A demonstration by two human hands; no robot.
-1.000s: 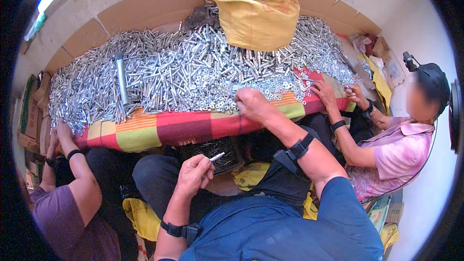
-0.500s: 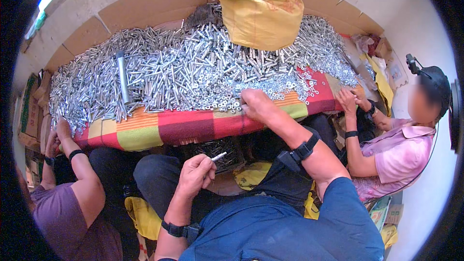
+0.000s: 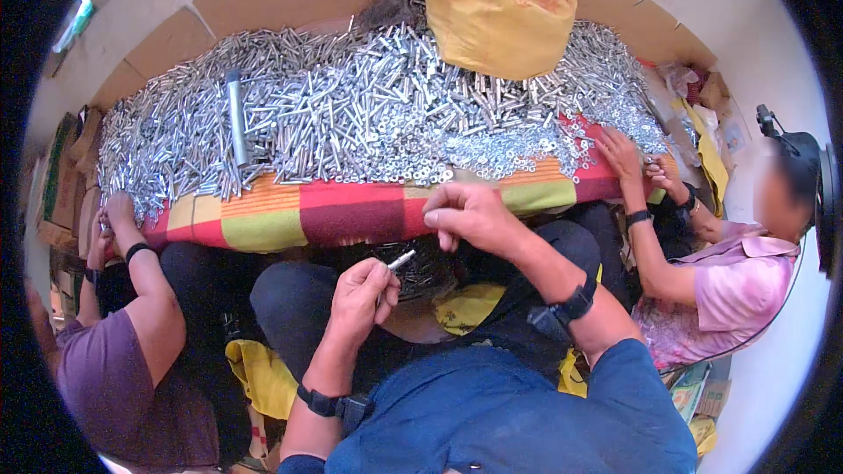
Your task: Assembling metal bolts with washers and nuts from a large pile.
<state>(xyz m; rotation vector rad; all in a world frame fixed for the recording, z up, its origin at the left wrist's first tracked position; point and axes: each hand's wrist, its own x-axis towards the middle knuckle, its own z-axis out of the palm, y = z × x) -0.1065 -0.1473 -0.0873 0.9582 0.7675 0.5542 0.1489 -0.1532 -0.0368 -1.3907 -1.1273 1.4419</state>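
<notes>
Slim, shiny silvery rod [image 3: 402, 260], left grip [image 3: 360, 297] clamped on it, right grip [image 3: 470, 215] unclear

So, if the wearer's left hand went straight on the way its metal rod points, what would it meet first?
Likely the wearer's right hand, beyond the tip of the metal rod, though depth is unclear.

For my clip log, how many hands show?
6: the wearer's left hand and right hand, centre; the left-side co-worker's two hands, far left; the right-side co-worker's two hands, right.
</notes>
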